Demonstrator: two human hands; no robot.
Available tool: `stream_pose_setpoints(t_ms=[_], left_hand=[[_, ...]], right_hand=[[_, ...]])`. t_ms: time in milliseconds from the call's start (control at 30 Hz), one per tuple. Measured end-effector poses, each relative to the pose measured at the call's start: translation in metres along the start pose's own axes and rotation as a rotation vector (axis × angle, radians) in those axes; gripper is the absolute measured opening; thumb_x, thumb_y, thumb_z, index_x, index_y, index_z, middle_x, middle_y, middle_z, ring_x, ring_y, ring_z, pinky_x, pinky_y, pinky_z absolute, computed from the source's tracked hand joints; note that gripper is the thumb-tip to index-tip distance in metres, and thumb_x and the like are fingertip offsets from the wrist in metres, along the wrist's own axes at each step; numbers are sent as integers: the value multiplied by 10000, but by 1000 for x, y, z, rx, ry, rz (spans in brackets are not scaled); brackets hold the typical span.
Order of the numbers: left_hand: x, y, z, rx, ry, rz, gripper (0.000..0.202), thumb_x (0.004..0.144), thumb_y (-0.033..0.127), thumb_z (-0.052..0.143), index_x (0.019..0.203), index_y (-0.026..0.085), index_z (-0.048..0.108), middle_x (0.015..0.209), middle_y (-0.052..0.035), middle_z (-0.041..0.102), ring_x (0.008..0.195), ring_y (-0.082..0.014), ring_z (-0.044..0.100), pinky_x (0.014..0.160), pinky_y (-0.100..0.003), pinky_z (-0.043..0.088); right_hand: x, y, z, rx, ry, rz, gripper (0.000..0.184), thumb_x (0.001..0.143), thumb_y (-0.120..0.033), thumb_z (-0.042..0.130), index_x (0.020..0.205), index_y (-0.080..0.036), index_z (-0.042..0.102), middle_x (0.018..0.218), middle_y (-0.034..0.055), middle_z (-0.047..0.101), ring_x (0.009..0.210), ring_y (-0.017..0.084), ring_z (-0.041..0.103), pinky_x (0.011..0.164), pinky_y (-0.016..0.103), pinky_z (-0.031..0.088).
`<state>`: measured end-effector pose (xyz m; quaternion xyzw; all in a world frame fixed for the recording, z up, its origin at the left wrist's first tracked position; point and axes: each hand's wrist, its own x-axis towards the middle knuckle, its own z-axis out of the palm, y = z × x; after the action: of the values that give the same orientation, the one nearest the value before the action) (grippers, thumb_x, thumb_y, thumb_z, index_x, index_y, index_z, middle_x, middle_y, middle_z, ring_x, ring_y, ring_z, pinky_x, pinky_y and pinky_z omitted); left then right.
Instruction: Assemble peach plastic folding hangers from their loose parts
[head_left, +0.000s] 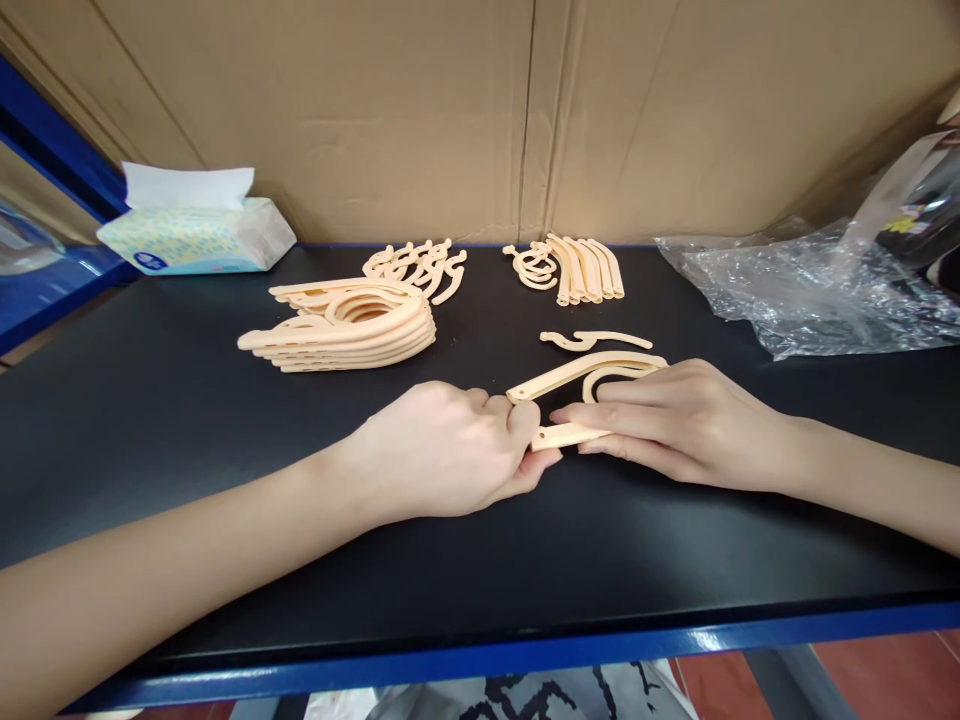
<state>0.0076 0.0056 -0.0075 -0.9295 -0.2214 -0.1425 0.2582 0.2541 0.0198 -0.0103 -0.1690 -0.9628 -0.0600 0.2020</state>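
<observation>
Both my hands meet at the middle of the black table [187, 430] over peach plastic hanger parts. My left hand [442, 450] is closed, pinching the left end of a flat arm piece [566, 435]. My right hand [675, 420] lies over the same piece, fingers pressed together on it. A second arm piece with a curved inner strip [592, 372] runs from the left fingers back under the right hand. A loose hook part [592, 340] lies just behind them.
A stack of assembled hangers [352, 325] lies at centre left. Behind are small hook parts [420, 265] and a row of arm parts [577, 268]. A tissue pack [195, 235] sits back left, crumpled clear plastic [810, 290] back right. Cardboard lines the back wall.
</observation>
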Motion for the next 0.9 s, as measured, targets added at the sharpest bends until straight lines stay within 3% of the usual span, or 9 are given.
stream_pose_setpoints(t_ms=[400, 700, 900], left_hand=[[1, 0, -1, -177, -38, -56, 375, 993, 288, 353, 703, 164, 556, 510, 31, 550, 422, -150, 592, 389, -304, 286], [2, -2, -1, -251, -195, -154, 337, 980, 338, 362, 708, 187, 493, 538, 14, 587, 442, -167, 594, 412, -283, 254], [3, 0, -4, -206, -138, -90, 298, 976, 283, 359, 729, 181, 491, 554, 17, 599, 468, -159, 613, 412, -282, 298]], right_hand=[[2, 0, -1, -65, 15, 19, 277, 1015, -279, 453, 1206, -173, 622, 681, -31, 584, 592, 101, 488, 546, 234, 346], [3, -1, -1, -230, 35, -1, 259, 1008, -240, 467, 1203, -177, 626, 660, -44, 566, 582, 92, 496, 545, 242, 363], [3, -3, -1, -135, 30, 0, 276, 1007, -268, 469, 1210, -177, 631, 705, -28, 630, 634, 99, 570, 564, 234, 406]])
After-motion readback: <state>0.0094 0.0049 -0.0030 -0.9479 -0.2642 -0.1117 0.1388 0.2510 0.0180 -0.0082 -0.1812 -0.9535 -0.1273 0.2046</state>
